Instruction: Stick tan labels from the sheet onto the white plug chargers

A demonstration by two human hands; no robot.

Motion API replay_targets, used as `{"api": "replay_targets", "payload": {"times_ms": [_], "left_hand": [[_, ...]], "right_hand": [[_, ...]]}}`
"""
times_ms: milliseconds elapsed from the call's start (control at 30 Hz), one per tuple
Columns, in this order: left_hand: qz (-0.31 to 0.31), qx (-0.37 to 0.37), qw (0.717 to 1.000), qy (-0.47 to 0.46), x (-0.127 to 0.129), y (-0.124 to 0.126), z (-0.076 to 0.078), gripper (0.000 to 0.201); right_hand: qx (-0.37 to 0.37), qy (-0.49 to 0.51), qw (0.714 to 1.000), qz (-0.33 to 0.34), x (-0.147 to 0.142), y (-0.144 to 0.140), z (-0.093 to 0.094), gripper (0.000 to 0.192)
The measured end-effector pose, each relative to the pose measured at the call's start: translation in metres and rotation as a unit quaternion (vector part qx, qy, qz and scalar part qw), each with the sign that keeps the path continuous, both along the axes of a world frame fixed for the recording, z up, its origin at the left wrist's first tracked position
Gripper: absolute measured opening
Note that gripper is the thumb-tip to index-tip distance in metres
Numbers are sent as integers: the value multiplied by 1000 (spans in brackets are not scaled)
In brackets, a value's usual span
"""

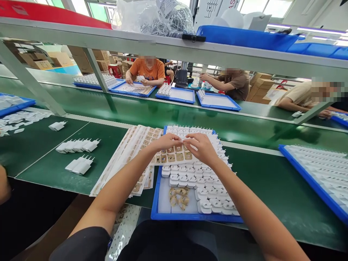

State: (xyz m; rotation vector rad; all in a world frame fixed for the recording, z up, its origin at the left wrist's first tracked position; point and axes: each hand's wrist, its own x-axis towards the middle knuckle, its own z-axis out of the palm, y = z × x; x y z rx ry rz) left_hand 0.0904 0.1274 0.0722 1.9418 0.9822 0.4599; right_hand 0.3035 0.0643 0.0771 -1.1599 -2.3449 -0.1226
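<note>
- Forearms are reaching out from the bottom edge toward the middle of the view; both hands are meeting over the far half of the blue tray [156, 203].
- Left hand [166, 141] and right hand [201, 148] are sitting close together, fingertips nearly touching, pinching at something small and white on the label sheet [174, 156]; what is being pinched is too small to tell.
- Label sheet is lying just under the hands, bridging the rows of white chargers [206, 188] in the tray.
- Judgement: sheet looks thin, light and floppy, likely to curl or crease; taking it by an edge or peeling a label from a corner with the fingertips seems best.
- Chargers nearer the body than the hands are packed tight; they look rigid, smooth, light, best gripped by the side faces.
- Small pile of tan peeled pieces [178, 197] is resting on bare tray floor below the hands.
- Left of the left hand, a stack of further sheets [122, 159] is fanning out on the green surface [272, 181]; loose plugs [78, 145] are lying further left.
- Beyond the hands, other people are working at blue trays.
</note>
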Motion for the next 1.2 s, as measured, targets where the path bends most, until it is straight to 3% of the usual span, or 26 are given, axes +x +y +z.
{"api": "replay_targets", "payload": {"times_ms": [233, 600, 867, 1000, 1200], "left_hand": [[-21, -59, 998, -17, 1, -7, 13, 30], [-34, -77, 996, -2, 7, -13, 9, 32], [-83, -56, 995, 6, 18, -19, 6, 31], [-98, -30, 995, 5, 15, -19, 6, 29], [-113, -20, 993, 6, 10, -21, 6, 31]], "right_hand": [[47, -14, 998, 36, -3, -7, -1, 18], [68, -19, 996, 50, 3, -17, -3, 18], [29, 13, 999, -6, 17, -29, -10, 18], [-22, 28, 999, -13, 12, -28, -8, 11], [-102, 58, 993, -14, 7, -27, -2, 20]]}}
